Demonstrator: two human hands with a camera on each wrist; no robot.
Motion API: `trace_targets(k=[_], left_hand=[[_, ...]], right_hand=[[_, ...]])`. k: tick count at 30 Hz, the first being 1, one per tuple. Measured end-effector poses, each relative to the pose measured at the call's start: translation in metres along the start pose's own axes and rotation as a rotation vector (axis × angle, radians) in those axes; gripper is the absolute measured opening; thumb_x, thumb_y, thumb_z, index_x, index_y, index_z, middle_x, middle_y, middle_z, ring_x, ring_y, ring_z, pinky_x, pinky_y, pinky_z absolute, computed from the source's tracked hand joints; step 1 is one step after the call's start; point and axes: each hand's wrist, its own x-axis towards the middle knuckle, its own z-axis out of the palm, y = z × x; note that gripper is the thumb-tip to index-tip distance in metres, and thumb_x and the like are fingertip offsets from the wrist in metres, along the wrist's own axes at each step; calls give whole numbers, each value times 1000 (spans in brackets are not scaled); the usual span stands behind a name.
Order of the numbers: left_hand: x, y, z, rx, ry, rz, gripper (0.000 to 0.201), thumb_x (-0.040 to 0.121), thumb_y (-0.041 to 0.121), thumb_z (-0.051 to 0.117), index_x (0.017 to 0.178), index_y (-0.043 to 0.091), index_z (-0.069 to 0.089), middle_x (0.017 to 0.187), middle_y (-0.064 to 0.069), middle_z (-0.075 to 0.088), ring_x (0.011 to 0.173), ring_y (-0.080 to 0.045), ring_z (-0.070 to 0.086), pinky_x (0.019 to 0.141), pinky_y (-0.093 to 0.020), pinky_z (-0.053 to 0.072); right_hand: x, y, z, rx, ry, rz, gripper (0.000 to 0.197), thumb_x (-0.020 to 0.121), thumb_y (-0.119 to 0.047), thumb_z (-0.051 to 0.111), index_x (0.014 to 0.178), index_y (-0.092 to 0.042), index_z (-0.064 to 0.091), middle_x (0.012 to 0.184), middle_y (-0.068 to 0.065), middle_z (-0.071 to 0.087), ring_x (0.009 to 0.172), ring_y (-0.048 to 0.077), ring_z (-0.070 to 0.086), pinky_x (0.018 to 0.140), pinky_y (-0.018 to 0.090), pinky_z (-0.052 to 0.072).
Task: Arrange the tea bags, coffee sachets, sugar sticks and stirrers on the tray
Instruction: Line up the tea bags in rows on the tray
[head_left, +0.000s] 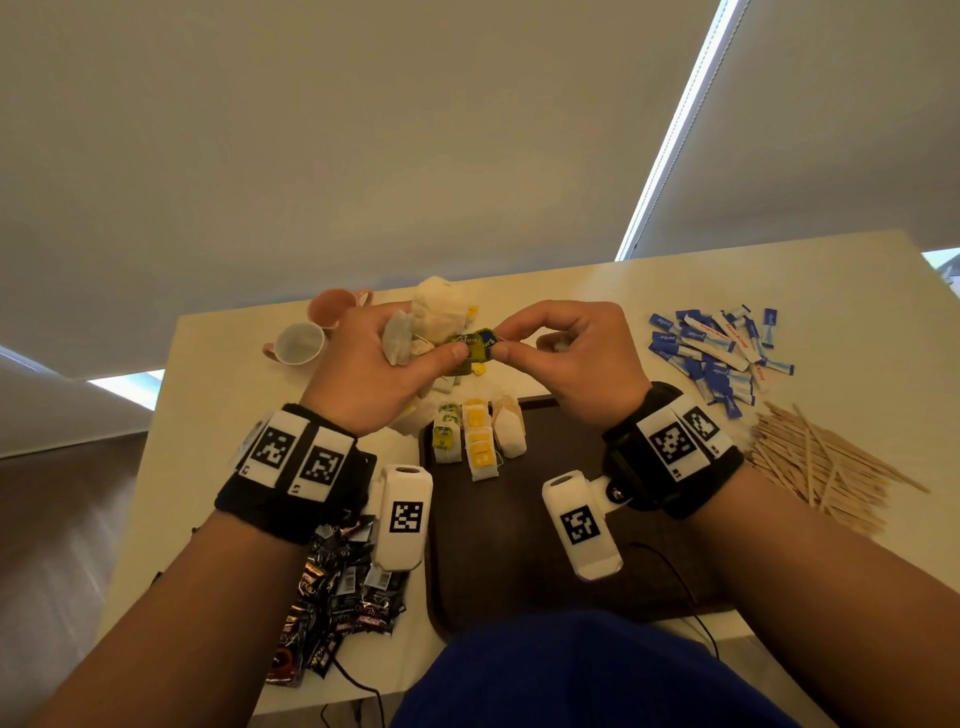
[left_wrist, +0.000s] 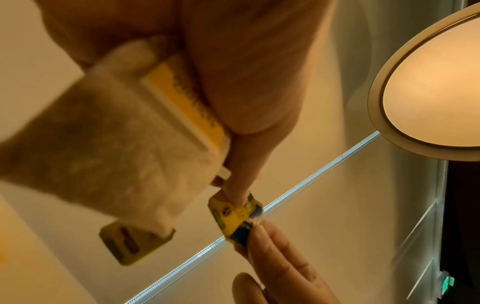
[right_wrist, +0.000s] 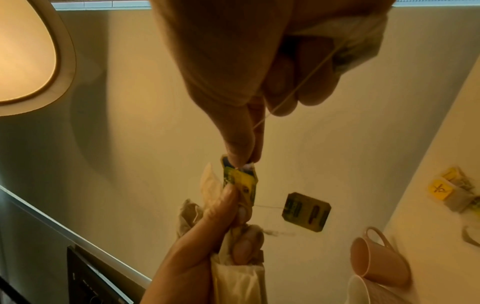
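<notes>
My left hand (head_left: 379, 358) and right hand (head_left: 576, 353) pinch tangled tea bags (head_left: 415, 332); few sit on the tray (head_left: 519, 545). Coffee sachets (head_left: 337, 597), sugar sticks (head_left: 717, 353), stirrers (head_left: 831, 467) remain.

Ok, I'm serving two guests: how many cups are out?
2. Both stand at the far left of the table: the far cup by the back edge, and the near cup just in front of it. Others could be hidden from view.

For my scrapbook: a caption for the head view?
Both hands pinch tangled tea-bag tags above a tray.
</notes>
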Motion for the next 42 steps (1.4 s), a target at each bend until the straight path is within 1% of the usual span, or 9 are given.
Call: trace_targets(k=[6, 12, 18, 27, 31, 35, 37, 39, 42], left_hand=[[0, -4, -7, 2, -53, 18, 32, 83, 9, 77, 81, 36, 61, 75, 40, 61, 72, 11, 62, 63, -4, 43], [-1, -4, -9, 34, -99, 38, 29, 82, 12, 79, 82, 36, 63, 83, 43, 59, 82, 12, 61, 69, -4, 43], [-2, -4, -12, 41, -90, 36, 27, 83, 9, 77, 79, 31, 63, 81, 40, 60, 79, 12, 61, 69, -2, 40], [-2, 0, -12, 56, -149, 37, 31, 81, 8, 79, 78, 33, 61, 81, 45, 59, 83, 18, 59, 73, 0, 39], [-3, -2, -12, 80, -141, 7, 36, 80, 9, 81, 78, 38, 60, 85, 45, 58, 84, 16, 59, 99, -31, 38], [-3, -2, -11, 79, -122, 17, 41, 79, 6, 80, 81, 41, 57, 86, 50, 55, 84, 20, 57, 97, -31, 37], [-3, -4, -10, 79, -98, 23, 41, 80, 5, 80, 84, 40, 58, 86, 50, 56, 85, 20, 58, 96, -19, 36], [-2, -7, -10, 70, -68, 21, 38, 81, 4, 79, 88, 37, 60, 84, 44, 60, 83, 17, 60, 78, -3, 41], [0, -13, -12, 105, 1, 16, 37, 81, 11, 81, 90, 42, 62, 81, 25, 66, 83, 4, 64, 72, -8, 45]], right_hand=[[-1, -3, -1, 3, -13, -15, 7, 84, -6, 75, 87, -12, 73, 87, 6, 72, 51, -1, 53, 48, 11, 35], [-1, -1, 0, 13, -4, -39, 10, 85, -6, 74, 86, -16, 71, 80, -18, 67, 42, 6, 39, 44, 13, 31], [0, 1, 3, -91, 40, -103, 11, 83, -10, 76, 86, -19, 72, 83, 0, 58, 62, 5, 51, 50, 11, 34], [0, 4, 3, -132, 61, -133, 6, 83, -16, 74, 86, -21, 71, 77, -5, 56, 68, 5, 51, 56, 22, 44], [-1, 5, 3, -121, 57, -132, 5, 83, -16, 74, 86, -19, 71, 81, 0, 59, 67, 6, 52, 53, 19, 41], [-1, 4, 3, -73, 35, -121, 5, 83, -13, 72, 87, -13, 69, 92, 0, 64, 64, 7, 55, 51, 16, 38], [-3, 2, 3, -41, 11, -81, 5, 84, -10, 71, 87, -13, 68, 91, -1, 67, 50, 8, 47, 45, 21, 36], [-4, 1, 2, -31, -5, -61, 9, 85, -6, 71, 87, -14, 67, 87, -5, 67, 45, 7, 42, 44, 18, 34], [-5, -1, 2, -26, -15, -45, 13, 85, -3, 71, 86, -15, 66, 85, -6, 65, 45, 6, 42, 45, 15, 34]])
